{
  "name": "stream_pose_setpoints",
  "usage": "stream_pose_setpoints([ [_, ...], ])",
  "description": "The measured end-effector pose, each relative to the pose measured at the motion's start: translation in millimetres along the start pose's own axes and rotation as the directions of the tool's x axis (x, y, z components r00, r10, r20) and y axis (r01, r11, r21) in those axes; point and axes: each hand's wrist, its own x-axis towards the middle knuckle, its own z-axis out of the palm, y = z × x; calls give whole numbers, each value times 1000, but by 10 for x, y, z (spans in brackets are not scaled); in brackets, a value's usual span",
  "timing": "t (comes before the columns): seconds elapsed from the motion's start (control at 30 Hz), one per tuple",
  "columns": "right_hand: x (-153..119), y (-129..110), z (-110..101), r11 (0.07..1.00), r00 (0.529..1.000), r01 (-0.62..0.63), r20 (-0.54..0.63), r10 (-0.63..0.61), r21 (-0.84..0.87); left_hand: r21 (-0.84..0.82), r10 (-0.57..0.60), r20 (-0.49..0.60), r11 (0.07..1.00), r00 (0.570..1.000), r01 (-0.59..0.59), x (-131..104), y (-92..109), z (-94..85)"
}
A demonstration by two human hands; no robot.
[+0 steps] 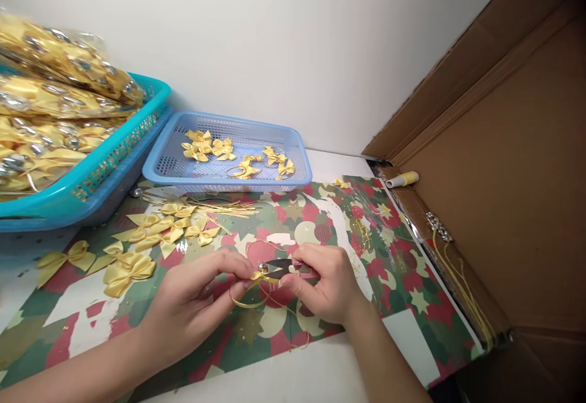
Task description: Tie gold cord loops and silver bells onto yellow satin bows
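We note a pale blue perforated plastic tray against the wall, holding about 6 yellow satin bows. Left of it, a turquoise plastic basket heaped with clear bags of yellow bows. Loose yellow ribbon bows lie on the patterned red-and-green paper mat.

Left hand, fingers pinched together on a small yellow bow with a gold loop, low over the mat's centre. Right hand clamped on black thread snips, blades at the bow.

A brown cardboard wall closes the right side; bare mat lies between it and the hands.
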Motion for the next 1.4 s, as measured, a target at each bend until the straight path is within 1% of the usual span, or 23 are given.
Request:
stream_pose_setpoints([
  [0.07, 3, 25, -46, 999, 999, 38, 31, -37, -20, -95, -39, 63, 994, 997, 45, 11, -15, 0],
  [0.17, -8, 21, -63, 995, 994, 97, 51, -98, 20, -242, -153, 143, 952, 978, 185, 22, -47, 5],
  [0.23, -13, 6, -50, 991, 990, 122, 56, -126, 61, -305, -219, 190, 913, 957, 270, 24, -71, 8],
  [0.4, -9, -11, -24, 985, 988, 130, 66, -137, 110, -368, -316, 319, 827, 894, 424, 7, -128, 9],
  [0.5, -5, -10, -29, 986, 989, 120, 76, -129, 112, -389, -350, 377, 780, 857, 490, 0, -149, 1],
  [0.6, -8, -13, -33, 987, 988, 108, 99, -119, 118, -416, -346, 416, 750, 841, 514, 5, -149, -11],
  [0.7, -20, -22, -20, 985, 984, 121, 114, -135, 120, -443, -331, 436, 730, 837, 520, 10, -136, -16],
  [0.87, -38, -37, -2, 987, 975, 156, 154, -161, 49, -500, -291, 477, 686, 830, 528, -7, -141, -10],
  [1.0, -39, -41, -12, 989, 975, 149, 171, -145, -9, -491, -284, 476, 699, 832, 520, -17, -163, -11],
  [1.2, -40, -42, -16, 988, 975, 150, 173, -141, -42, -479, -288, 466, 713, 837, 512, -27, -167, -14],
  [1.3, -43, -38, -1, 986, 974, 156, 173, -145, -53, -486, -290, 477, 700, 830, 523, -32, -167, -8],
  [1.4, -46, -25, 9, 982, 974, 183, 145, -175, -41, -481, -309, 482, 690, 820, 542, -25, -163, -1],
])
